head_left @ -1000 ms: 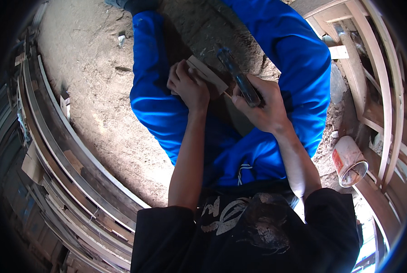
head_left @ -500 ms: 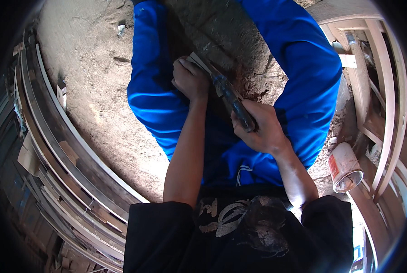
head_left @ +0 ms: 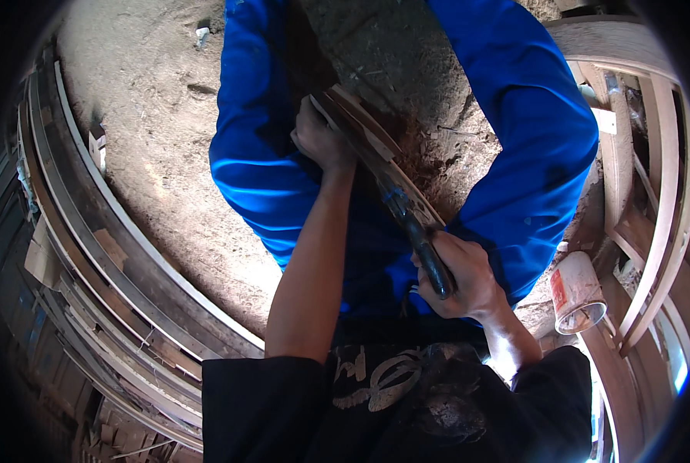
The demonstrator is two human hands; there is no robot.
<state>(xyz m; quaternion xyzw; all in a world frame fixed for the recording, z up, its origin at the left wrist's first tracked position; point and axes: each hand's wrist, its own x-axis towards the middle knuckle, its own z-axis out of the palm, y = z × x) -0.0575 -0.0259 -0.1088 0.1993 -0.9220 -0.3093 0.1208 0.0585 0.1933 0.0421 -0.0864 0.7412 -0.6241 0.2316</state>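
Between my blue-trousered legs, my left hand [head_left: 320, 137] is closed on the upper-left part of some light wooden pieces [head_left: 372, 130], held at a slant. My right hand [head_left: 460, 278] grips the dark handle of a handsaw [head_left: 413, 225], lower and to the right. The saw's long, dark blade runs up-left along the wood toward my left hand; whether its edge is in the wood I cannot tell.
Dusty ground [head_left: 152, 154] lies under me. Long planks [head_left: 136, 293] are stacked along the left. Pale wooden frames [head_left: 653, 193] lean at the right, beside a white-and-red bucket [head_left: 576, 289] on its side. Loose scraps lie about.
My right hand has moved down toward my body with the saw, so more blade and wood show between my hands. My left hand's fingers have turned, still holding the wood.
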